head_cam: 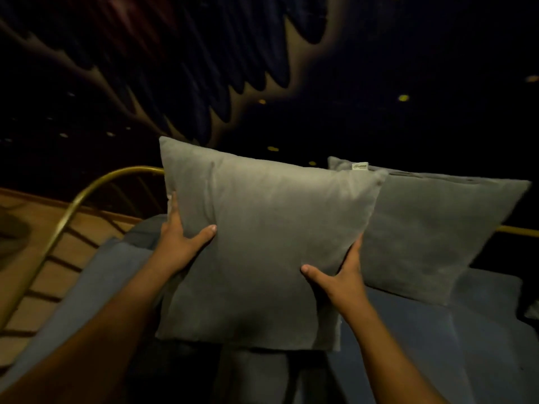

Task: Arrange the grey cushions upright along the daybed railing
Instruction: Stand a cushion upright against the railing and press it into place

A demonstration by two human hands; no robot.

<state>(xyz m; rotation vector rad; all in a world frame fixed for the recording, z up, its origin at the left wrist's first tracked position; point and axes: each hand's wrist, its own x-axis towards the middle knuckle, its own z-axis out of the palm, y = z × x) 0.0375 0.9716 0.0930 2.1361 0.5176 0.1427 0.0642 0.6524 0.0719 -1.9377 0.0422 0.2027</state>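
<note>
A square grey cushion [262, 228] is held upright in front of me, above the blue mattress [423, 339]. My left hand [180, 243] grips its left edge, thumb on the front face. My right hand [341, 275] grips its right edge low down, thumb on the front as well. A second grey cushion [431, 228] with a small white label at its top stands leaning against the brass railing [516, 230] at the back right, partly overlapped by the held cushion. The railing curves down on the left [73, 205].
Behind the daybed hangs a dark wall covering with a feathered wing pattern and small yellow dots. A wooden floor [35, 217] lies beyond the railing on the left. Another dark object peeks in at the right edge [532, 312].
</note>
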